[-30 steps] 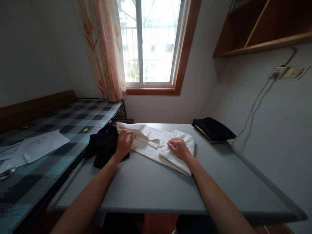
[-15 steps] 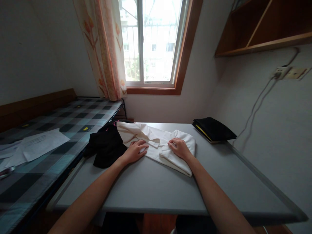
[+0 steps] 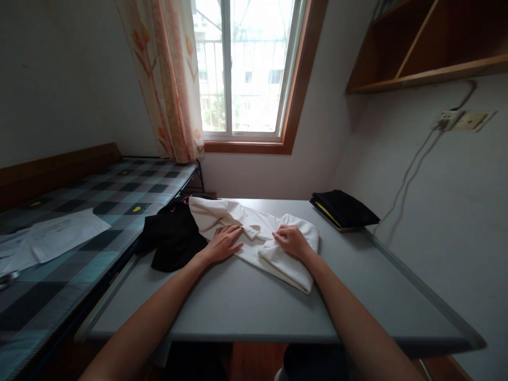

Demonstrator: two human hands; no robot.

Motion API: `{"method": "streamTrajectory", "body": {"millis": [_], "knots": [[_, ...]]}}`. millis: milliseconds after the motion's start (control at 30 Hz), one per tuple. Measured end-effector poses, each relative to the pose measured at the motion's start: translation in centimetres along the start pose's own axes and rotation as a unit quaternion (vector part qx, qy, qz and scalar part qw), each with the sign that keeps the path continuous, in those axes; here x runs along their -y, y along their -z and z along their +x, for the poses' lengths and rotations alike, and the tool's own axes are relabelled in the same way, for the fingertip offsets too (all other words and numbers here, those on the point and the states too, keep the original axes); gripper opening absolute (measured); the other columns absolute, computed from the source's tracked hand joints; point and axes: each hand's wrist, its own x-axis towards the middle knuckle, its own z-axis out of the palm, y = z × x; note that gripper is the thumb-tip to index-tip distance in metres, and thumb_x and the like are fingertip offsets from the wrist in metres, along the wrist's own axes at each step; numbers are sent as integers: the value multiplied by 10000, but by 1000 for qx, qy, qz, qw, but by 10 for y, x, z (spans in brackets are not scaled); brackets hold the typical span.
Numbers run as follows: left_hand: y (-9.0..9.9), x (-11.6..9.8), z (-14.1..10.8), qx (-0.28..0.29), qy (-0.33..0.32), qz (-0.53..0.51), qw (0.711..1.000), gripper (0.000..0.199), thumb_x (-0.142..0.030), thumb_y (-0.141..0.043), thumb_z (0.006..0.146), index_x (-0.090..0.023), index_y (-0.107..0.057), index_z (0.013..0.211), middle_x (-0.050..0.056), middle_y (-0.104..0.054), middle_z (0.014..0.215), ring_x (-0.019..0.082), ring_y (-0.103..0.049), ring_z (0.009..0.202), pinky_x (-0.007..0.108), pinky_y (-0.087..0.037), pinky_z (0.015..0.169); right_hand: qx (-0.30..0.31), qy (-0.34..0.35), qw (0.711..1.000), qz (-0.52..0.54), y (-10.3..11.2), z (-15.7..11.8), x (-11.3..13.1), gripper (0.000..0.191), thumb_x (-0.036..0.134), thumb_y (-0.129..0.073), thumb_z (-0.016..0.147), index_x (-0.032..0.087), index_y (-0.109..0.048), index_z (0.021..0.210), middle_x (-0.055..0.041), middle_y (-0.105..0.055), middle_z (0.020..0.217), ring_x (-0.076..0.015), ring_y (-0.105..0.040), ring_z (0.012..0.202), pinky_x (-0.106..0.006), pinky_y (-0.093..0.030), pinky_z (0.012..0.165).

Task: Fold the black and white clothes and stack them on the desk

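Fingers of the left hand (image 3: 223,246): mostly straight and close together, with the thumb out to the side; they lie on top of the white cloth, and have hold of nothing that I can see.
Fingers of the right hand (image 3: 292,241): bent inward on top of the white cloth; I cannot tell if they pinch a bit of it or just rest there.
White cloth (image 3: 254,248): on the table (image 3: 254,312), under both hands, with a folded part at its right end and small wrinkles near its middle.
Black cloth (image 3: 174,241): at the left side of the table, with small pink marks near its top; the left end of the white cloth touches it.
Black flat thing (image 3: 347,208): at the far right of the table, with a yellow strip at its side, well apart from the hands.
Bed (image 3: 95,193): to the left of the table, with a checked cover and white papers (image 3: 65,235) on it.
Window (image 3: 256,69): past the table, bright, with a flower curtain (image 3: 174,84) at its left.
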Motion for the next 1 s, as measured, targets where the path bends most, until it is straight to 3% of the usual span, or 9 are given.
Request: {"method": "streamTrajectory", "body": {"millis": [167, 300, 467, 567, 700, 800, 867, 933, 1000], "knots": [[19, 10, 7, -161, 40, -224, 960, 536, -478, -550, 872, -160, -562, 1303, 148, -452, 1427, 280, -431, 1330, 395, -385, 1087, -1, -129, 974, -189, 44, -6, -17, 427, 408, -434, 919, 197, -706, 667, -116, -711, 729, -220, -649, 726, -305, -409, 701], [34, 5, 8, -214, 64, -338, 914, 494, -504, -581, 842, -158, -630, 1191, 136, -425, 1420, 285, -499, 1253, 364, -455, 1016, 101, -203, 944, -240, 73, -8, -29, 303, 460, -596, 824, 196, -734, 768, -136, -724, 855, -263, -670, 795, -309, -410, 657], [20, -7, 10, -215, 35, -406, 887, 526, -441, -666, 797, -213, -567, 1261, 116, -357, 1444, 287, -476, 1264, 361, -499, 967, 135, -59, 967, -207, 53, 1, 7, 459, 547, -621, 808, 216, -681, 1120, -138, -691, 1095, -278, -650, 976, -332, -442, 793], [9, 1, 13, -259, 58, -449, 853, 644, -407, -692, 779, -287, -438, 1358, 92, -318, 1452, 270, -498, 1243, 398, -502, 971, 174, 22, 957, -230, 31, 14, 33, 354, 420, -580, 855, 168, -696, 1076, -166, -690, 1088, -297, -646, 997, -379, -420, 881], [16, 17, 10, -371, 124, -318, 864, 609, -310, -642, 804, -273, -421, 1370, 105, -302, 1445, 276, -439, 1294, 453, -428, 1055, 202, -36, 953, -223, 29, 37, 40, 260, 209, -467, 876, 117, -706, 916, -200, -708, 972, -273, -671, 851, -350, -443, 761], [25, 11, 3, -429, 147, -108, 885, 472, -241, -629, 799, -215, -544, 1263, 128, -430, 1315, 295, -434, 1273, 493, -381, 1081, 130, -106, 983, -79, 48, 55, 34, 208, 227, -467, 879, 148, -653, 827, -130, -698, 854, -205, -630, 747, -276, -424, 650], [25, -3, -1, -368, 67, -39, 926, 285, -229, -585, 841, -213, -622, 1123, 95, -552, 1127, 255, -535, 1139, 457, -427, 1033, 70, -159, 978, 114, 63, 64, 35, 210, 247, -456, 889, 171, -576, 734, -51, -632, 703, -141, -544, 598, -238, -389, 563], [20, -22, -2, -260, -43, -29, 964, 200, -223, -535, 881, -225, -641, 1051, 66, -616, 1027, 214, -594, 1032, 396, -472, 968, 30, -211, 918, 334, 77, 68, 44, 209, 245, -438, 894, 189, -510, 706, 17, -526, 593, -104, -438, 489, -221, -357, 496], [12, -39, -2, -185, -105, -25, 977, 227, -209, -536, 875, -224, -627, 1082, 74, -640, 1112, 218, -593, 1081, 379, -466, 967, 12, -223, 829, 512, 87, 68, 59, 161, 227, -451, 883, 193, -501, 734, 46, -478, 574, -94, -414, 469, -212, -367, 483]]}}
